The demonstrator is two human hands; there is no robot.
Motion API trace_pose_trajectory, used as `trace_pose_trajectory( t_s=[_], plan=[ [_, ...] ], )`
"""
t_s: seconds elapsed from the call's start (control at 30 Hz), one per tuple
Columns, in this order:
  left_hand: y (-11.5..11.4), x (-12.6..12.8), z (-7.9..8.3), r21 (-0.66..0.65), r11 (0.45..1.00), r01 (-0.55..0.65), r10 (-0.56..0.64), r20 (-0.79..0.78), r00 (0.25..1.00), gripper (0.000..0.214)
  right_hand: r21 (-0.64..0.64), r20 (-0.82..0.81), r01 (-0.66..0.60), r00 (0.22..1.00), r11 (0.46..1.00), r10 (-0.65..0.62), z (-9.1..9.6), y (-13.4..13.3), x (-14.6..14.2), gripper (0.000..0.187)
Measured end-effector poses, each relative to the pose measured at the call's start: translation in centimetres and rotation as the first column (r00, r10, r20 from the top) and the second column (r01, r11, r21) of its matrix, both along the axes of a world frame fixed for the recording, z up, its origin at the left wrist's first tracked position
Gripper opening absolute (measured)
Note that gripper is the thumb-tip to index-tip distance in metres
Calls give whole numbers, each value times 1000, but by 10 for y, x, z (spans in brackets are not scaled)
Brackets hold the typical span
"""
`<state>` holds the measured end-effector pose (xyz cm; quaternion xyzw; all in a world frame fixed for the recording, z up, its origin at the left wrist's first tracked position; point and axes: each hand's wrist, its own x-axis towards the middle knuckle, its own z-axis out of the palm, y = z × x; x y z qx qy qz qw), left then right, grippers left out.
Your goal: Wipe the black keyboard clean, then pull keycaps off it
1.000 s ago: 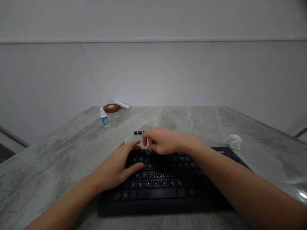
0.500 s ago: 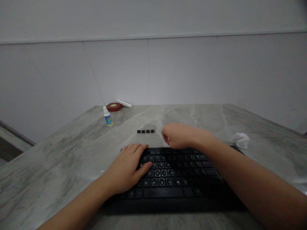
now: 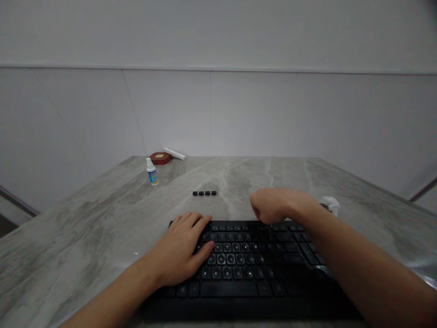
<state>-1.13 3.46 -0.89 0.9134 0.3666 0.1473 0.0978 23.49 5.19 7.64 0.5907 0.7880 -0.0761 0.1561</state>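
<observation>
A black keyboard [image 3: 228, 289] lies before me, its keys mostly showing round light marks. My left hand [image 3: 186, 248] rests on its left side, fingers stretched toward the top left corner and thumb out over the keys. Above the keyboard's top edge, right of centre, my right hand [image 3: 275, 205] is closed with the knuckles up; its fingertips are turned down and hidden, so what they hold cannot be made out. Several small black keycaps [image 3: 204, 193] lie in a short row on the table beyond the keyboard.
On the grey marbled table [image 3: 85, 232] a small spray bottle [image 3: 153, 173] stands at the back left. Behind it are a red-brown case [image 3: 160, 158] and a white flat bar [image 3: 175, 154]. A crumpled white tissue [image 3: 332, 204] lies beyond my right forearm. A pale wall [image 3: 239, 114] closes the back.
My right hand has moved to the right along the keyboard's top edge, still closed. My left hand stays on the keyboard. The whole view has shifted slightly, and my forearm now partly covers the tissue.
</observation>
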Motion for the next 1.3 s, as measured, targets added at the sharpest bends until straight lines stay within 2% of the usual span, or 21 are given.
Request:
trace_pose_trajectory(
  t_s=[0.1, 0.17, 0.23, 0.33, 0.53, 0.67, 0.73, 0.8, 0.93, 1.07, 1.17, 1.3],
  plan=[
    [-1, 1, -1, 15, 999, -32, 31, 51, 998, 45, 137, -132, -117, 982, 984, 135, 3, 0, -9, 33],
    [-1, 3, -2, 46, 996, -73, 67, 130, 989, 41, 326, -291, -228, 899, 917, 327, -1, 0, -21, 38],
    [0, 4, -3, 63, 992, -107, 90, 234, 968, 34, 452, -378, -282, 799, 846, 468, -9, 0, -35, 36],
    [3, 4, -4, 8, 996, -86, 78, 332, 940, 20, 468, -363, -367, 750, 804, 553, -23, -2, -50, 35],
    [1, 2, 2, -113, 993, 44, 3, 386, 923, 12, 396, -253, -425, 802, 814, 542, -28, -6, -56, 22],
    [4, 2, 2, -140, 990, 24, 34, 400, 916, 17, 412, -261, -411, 802, 813, 538, -28, -9, -59, 21],
    [6, 1, 0, -119, 993, 5, 45, 410, 911, 15, 418, -298, -384, 799, 824, 523, -28, -12, -58, 17],
    [7, 1, 0, -74, 997, -25, 53, 409, 911, 12, 392, -345, -372, 788, 841, 510, -28, -15, -54, 22],
    [5, 3, -1, 10, 999, -39, 33, 340, 940, 14, 314, -400, -391, 772, 865, 494, -36, -17, -38, 28],
    [3, 6, -4, 45, 999, -11, -1, 253, 967, 14, 361, -399, -365, 771, 858, 496, -54, -16, -25, 20],
    [2, 8, -4, 15, 1000, -11, 8, 202, 979, 14, 439, -366, -292, 805, 849, 466, -64, -18, -23, 22],
    [3, 8, -2, -26, 1000, 17, -13, 148, 989, 14, 343, -322, -313, 847, 886, 424, -64, -25, -26, 25]
  ],
)
